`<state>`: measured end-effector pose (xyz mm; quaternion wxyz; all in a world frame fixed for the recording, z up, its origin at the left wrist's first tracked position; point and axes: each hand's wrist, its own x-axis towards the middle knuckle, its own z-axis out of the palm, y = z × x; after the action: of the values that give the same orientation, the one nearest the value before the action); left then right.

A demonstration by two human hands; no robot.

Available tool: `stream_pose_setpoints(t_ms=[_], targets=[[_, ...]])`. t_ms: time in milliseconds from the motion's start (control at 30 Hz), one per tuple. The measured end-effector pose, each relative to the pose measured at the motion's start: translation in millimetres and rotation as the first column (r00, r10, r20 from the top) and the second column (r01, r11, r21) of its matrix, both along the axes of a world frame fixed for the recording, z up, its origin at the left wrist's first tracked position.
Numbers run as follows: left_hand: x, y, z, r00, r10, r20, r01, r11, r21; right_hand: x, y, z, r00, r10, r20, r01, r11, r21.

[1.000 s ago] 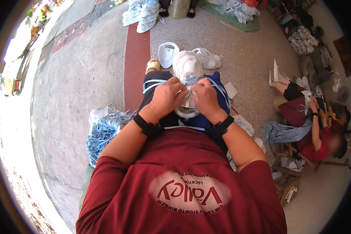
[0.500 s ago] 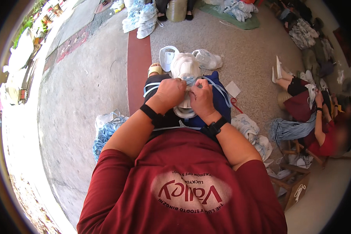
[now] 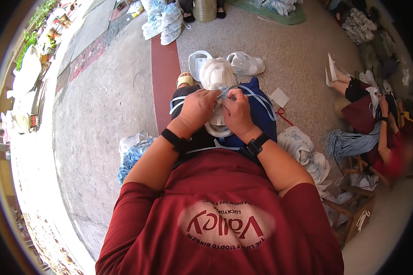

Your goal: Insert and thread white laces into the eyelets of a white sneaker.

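A white shoe [image 3: 216,74] lies across my lap, its toe pointing away from me and its heel end close to my belly. My left hand [image 3: 198,109] bends over its left side, thumb and fingers pinched at the lace holes. Opposite it, my right hand [image 3: 237,112] pinches too, with the index finger bent up. Between them runs a light blue shoelace [image 3: 223,93], which both sets of fingertips grip; the exact hold is partly hidden. Loose lace loops over the blue cloth [image 3: 261,120] on my right thigh, and more hangs across my left thigh.
Beyond my knees lie a white shoe [image 3: 245,63] and a white open-backed piece [image 3: 198,63]. Blue laces [image 3: 135,153] are heaped at my left; white shoes [image 3: 303,149] pile up at my right. Farther right sits another person [image 3: 390,146] beside hanging blue laces [image 3: 353,143].
A stretch of blue lace now arches from between my fingertips toward the right, higher than before. Both hands stay over the shoe, and the whole view has shifted slightly.
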<state>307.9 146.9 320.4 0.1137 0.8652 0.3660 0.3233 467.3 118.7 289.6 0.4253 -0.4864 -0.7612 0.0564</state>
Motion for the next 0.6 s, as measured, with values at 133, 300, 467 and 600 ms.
stream_pose_setpoints(t_ms=[133, 300, 467, 600], targets=[[5, 9, 2, 0.958, -0.077, -0.277, 0.072, 0.997, -0.026, 0, 0, 3, 0.999, 0.005, 0.041, -0.003, 0.999, -0.034], [-3, 5, 10, 0.949, -0.085, -0.303, 0.116, 0.989, 0.086, 2, -3, 7, 1.000, 0.015, 0.009, -0.014, 0.997, -0.070], [-20, -9, 21, 0.928, 0.020, -0.373, -0.015, 1.000, 0.016, -1, -4, 14, 0.998, 0.019, 0.066, -0.012, 0.995, -0.103], [-16, -2, 8, 0.963, 0.003, -0.271, -0.013, 0.999, -0.037, -3, 1, 2, 0.999, -0.033, 0.010, 0.033, 0.999, -0.023]])
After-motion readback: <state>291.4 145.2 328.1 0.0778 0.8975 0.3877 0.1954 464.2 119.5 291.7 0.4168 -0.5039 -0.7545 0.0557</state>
